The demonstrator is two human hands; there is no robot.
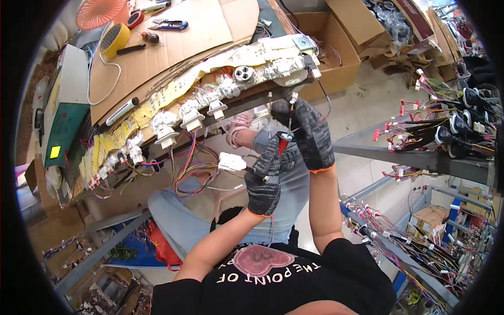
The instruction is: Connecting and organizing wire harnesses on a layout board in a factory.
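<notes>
Both my hands wear dark grey knit gloves with orange cuffs and are held together over my lap, just in front of the bench edge. My left hand is closed around a small red-and-white connector. Close beside it, my right hand has its fingers curled at a thin wire with a white connector on its upper end; its fingertips are partly hidden. A larger white plug housing hangs by its wires left of my left hand. Coloured wires run from there toward the bench.
Along the bench edge, a yellow-taped strip carries white connectors and a round socket. Cardboard bears snips, a marker and tape. A green tester stands left; racks of wire harnesses stand right.
</notes>
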